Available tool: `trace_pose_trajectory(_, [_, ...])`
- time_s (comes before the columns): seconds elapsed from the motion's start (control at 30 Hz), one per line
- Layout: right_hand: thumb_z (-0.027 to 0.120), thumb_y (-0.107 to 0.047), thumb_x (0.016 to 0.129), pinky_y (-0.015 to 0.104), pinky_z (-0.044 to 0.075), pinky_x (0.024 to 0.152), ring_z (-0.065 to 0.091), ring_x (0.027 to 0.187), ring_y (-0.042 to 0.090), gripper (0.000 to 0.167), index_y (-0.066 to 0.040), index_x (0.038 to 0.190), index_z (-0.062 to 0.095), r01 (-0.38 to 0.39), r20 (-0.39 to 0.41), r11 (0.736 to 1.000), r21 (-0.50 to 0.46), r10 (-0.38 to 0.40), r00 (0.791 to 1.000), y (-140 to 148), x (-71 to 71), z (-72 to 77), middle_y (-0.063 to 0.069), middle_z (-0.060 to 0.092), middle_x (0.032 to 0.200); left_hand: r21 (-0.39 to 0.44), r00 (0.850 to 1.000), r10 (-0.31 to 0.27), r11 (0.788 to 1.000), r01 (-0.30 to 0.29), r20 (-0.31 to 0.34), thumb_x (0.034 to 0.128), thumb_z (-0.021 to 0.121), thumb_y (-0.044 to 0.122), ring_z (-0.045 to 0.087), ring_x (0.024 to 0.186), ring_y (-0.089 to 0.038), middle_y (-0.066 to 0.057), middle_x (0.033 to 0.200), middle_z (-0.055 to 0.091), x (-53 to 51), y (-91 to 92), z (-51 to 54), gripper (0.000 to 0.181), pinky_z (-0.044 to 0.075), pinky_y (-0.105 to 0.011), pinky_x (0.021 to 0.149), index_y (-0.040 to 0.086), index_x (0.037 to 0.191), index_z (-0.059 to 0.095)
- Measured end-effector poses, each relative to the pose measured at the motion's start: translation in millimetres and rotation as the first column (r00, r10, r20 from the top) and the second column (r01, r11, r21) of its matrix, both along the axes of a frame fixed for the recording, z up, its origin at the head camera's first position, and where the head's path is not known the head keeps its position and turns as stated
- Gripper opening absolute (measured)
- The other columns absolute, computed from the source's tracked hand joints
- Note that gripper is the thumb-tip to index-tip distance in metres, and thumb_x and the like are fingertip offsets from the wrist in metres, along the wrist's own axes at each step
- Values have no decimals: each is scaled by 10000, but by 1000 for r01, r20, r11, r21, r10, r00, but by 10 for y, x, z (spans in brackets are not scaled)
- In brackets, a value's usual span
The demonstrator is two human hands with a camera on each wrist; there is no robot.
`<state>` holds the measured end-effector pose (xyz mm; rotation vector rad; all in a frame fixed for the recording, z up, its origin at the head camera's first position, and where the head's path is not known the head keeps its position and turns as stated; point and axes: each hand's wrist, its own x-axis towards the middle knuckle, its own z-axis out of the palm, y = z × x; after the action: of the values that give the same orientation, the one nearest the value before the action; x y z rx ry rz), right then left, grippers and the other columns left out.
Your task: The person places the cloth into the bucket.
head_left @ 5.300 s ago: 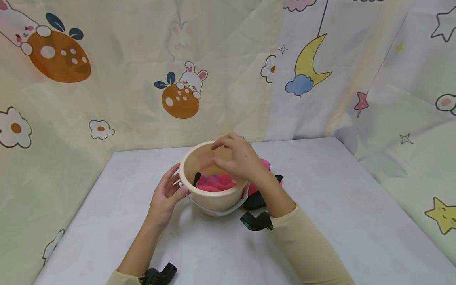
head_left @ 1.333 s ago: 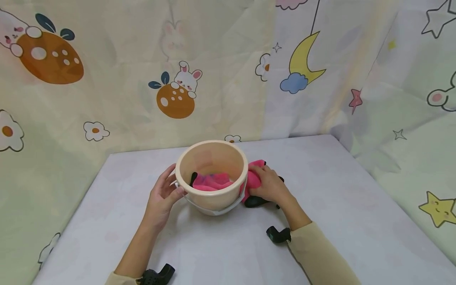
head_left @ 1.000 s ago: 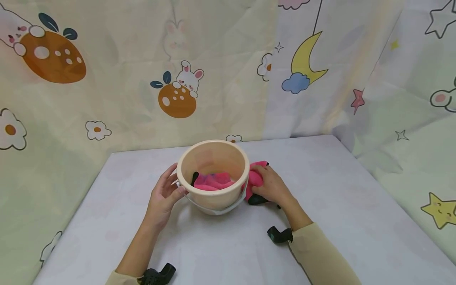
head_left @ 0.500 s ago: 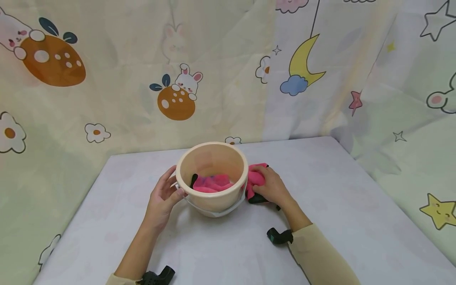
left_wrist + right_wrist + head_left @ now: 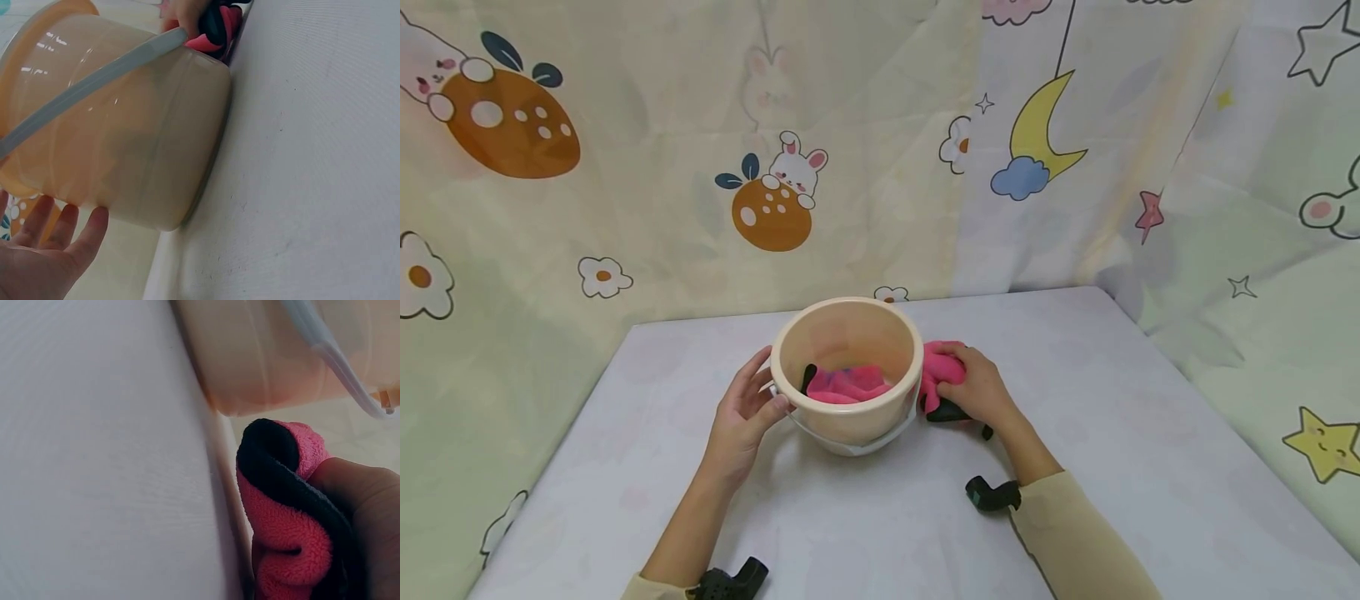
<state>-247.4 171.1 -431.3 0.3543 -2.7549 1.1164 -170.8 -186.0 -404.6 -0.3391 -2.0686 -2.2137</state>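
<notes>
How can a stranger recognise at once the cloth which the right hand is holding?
On the white table stands a cream bucket. Just right of it, the right hand grips a crumpled pink cloth with black edging. Unlike the similar pink fabric inside the bucket, this one is outside, in the person's fingers.

Head view looks down; close wrist views seemingly share the bucket (image 5: 128, 140).

Nursery-like setting, cartoon-print fabric backdrop (image 5: 872, 158)
</notes>
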Motion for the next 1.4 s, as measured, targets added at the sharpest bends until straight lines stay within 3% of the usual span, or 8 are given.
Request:
trace_pose_trajectory(0.33, [730,-101,861,430,519,843,586,1069,329,629,-116,1464,552,11,13,1000,-14,-11,1000,40,6,72,198,627,1326,1,1000,8,1000,-8,11,978,649,1,555,1317,-309,-128,1555,460,0,-4,-3,737,583,-277,969,221,1615,351])
trace_pose_trajectory(0.8, [710,-97,858,495,523,906,581,1172,378,613,-134,1452,564,40,-19,997,-60,-42,999,94,52,255,222,599,1376,11,1000,10,1000,-10,5,979,642,-9,551,1322,-293,-143,1559,446,-4,-6,13,728,579,-262,968,201,1613,353])
trace_pose_trajectory(1.07, [702,-134,887,464,534,891,554,1191,363,619,-174,1482,534,70,16,993,-94,-68,998,144,68,352,191,570,1408,5,1000,8,1000,-8,13,986,648,16,536,1337,-296,-165,1573,429,9,-2,17,719,579,-260,968,205,1613,353])
trace_pose_trajectory(1.4, [703,-109,889,445,529,874,575,1141,350,587,-168,1456,563,68,-44,986,-153,-76,996,213,95,523,183,598,1353,16,1000,2,1000,-2,17,985,647,11,532,1336,-311,-146,1563,443,-12,1,-8,721,578,-269,976,209,1613,353])
